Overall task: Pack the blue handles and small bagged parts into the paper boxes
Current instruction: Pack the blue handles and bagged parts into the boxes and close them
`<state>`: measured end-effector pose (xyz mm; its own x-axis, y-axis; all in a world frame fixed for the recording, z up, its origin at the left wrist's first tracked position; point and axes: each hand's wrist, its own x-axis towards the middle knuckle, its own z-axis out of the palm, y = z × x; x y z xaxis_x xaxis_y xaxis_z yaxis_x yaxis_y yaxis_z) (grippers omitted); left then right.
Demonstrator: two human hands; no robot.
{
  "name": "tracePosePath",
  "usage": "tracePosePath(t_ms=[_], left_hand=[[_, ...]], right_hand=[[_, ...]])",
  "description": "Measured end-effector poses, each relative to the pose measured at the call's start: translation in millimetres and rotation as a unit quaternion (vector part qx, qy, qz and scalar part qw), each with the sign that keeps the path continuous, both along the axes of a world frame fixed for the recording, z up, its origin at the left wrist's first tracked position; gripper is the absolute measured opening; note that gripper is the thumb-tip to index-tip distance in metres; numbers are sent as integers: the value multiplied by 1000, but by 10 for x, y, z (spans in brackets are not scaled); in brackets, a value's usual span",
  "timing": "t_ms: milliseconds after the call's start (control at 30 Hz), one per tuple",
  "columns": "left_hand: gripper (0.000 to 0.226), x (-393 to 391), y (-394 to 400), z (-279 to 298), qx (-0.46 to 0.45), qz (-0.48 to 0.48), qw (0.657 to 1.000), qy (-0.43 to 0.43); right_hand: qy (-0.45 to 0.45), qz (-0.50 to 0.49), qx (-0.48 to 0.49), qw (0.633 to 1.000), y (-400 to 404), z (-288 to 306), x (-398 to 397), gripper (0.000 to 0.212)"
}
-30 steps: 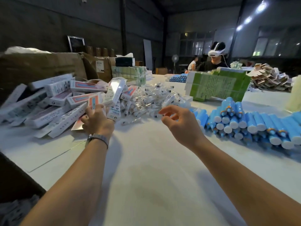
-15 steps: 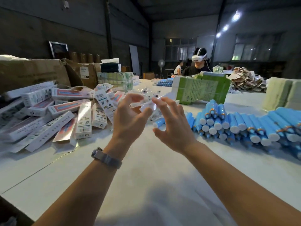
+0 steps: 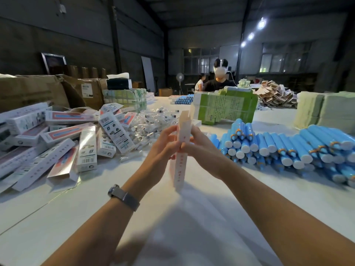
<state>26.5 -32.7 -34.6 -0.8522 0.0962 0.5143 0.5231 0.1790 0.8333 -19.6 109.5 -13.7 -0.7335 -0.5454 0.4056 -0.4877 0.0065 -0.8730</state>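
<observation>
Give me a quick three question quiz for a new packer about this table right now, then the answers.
1. True or false: both hands hold the long white paper box upright.
2. Which side of that box is the stack of blue plastic handles on?
3. Multiple choice: the pile of small clear bagged parts lies A) inside the held box, B) on the white table behind the hands, C) on the handles.

Key: 1 true; 2 the right; 3 B.
</observation>
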Motion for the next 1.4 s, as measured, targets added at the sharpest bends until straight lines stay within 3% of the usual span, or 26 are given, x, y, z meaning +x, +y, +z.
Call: tracePosePath(t_ms=[200, 333, 400, 433, 467, 533, 633, 733, 933, 1033, 1133, 1200, 1300, 1400], left_hand=[[42, -16, 54, -57, 64, -19, 998, -13], [43, -52, 27, -92, 112, 44, 992, -28], [39, -69, 36, -112, 116, 78, 990, -14], [39, -75, 55, -119, 113, 89, 990, -4], [39, -80, 78, -127, 105, 96, 990, 6], [39, -85, 113, -142, 89, 103, 990, 22], [39, -97, 129, -163, 73, 104, 991, 36], [46, -96, 132, -185, 63, 100, 992, 43], [34, -102, 144, -223, 53, 105, 990, 72], [26, -94, 180, -234, 35, 129, 987, 87], [39, -141, 175, -241, 29, 184, 977, 100], [47, -173, 131, -266, 11, 230, 966, 121], [43, -173, 71, -286, -18, 288, 945, 155], [44, -181, 11, -263, -16, 343, 925, 165]], right_hand=[[-20, 23, 47, 998, 163, 51, -47, 38], [-51, 72, 56, 995, 416, 201, -173, 47], [4, -69, 8, 998, 571, 257, -292, 50], [64, -191, -1, 979, 646, 263, -381, 48], [129, -319, 18, 939, 723, 249, -481, 45], [191, -475, 149, 846, 867, 179, -668, 46], [145, -487, 371, 777, 1002, 16, -884, 47], [115, -479, 428, 758, 1025, -146, -1004, 41], [213, -534, 247, 780, 1078, -155, -955, 21], [177, -529, 49, 829, 949, 96, -822, 13], [81, -421, -193, 882, 722, 428, -600, 13], [55, -322, -283, 902, 589, 587, -420, 16], [24, -219, -340, 914, 472, 706, -251, 16], [7, -187, -336, 923, 430, 694, -200, 16]])
